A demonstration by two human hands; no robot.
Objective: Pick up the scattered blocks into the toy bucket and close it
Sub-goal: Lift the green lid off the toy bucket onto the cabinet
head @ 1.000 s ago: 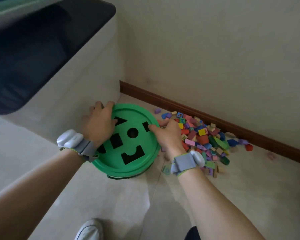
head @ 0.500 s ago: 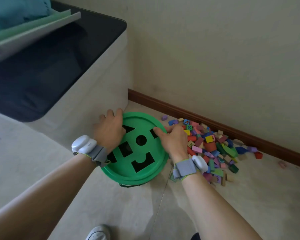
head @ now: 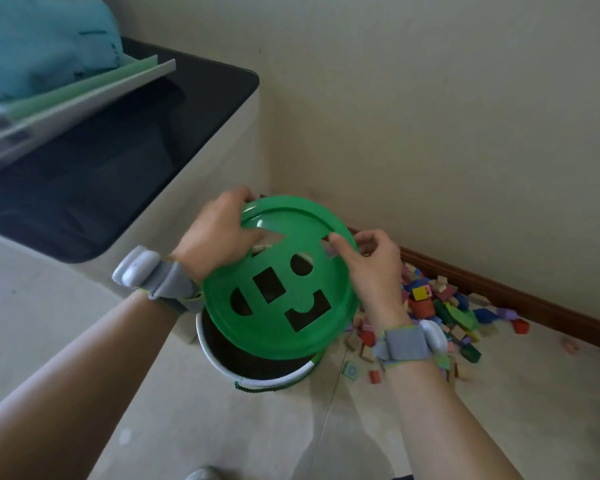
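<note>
Hands at frame centre hold a round green lid (head: pixel 293 327) tilted above a white-rimmed bucket (head: pixel 257 377) standing on the floor (head: pixel 257 438). Left hand (head: pixel 219 233) grips the lid's rim at about 10 o'clock, thumb on the upper face and fingers curled over the edge; right hand (head: pixel 371 268) grips the rim at about 2 o'clock, thumb on top and fingers curled behind. Shaped holes pierce the lid, and the bucket's dark inside shows beneath its lower edge. Blocks (head: pixel 444 306) of many colours lie heaped on the floor at 3 o'clock of the bucket, along a brown skirting board (head: pixel 534 306). White cabinet (head: pixel 215 161) stands at 10 o'clock.
</note>
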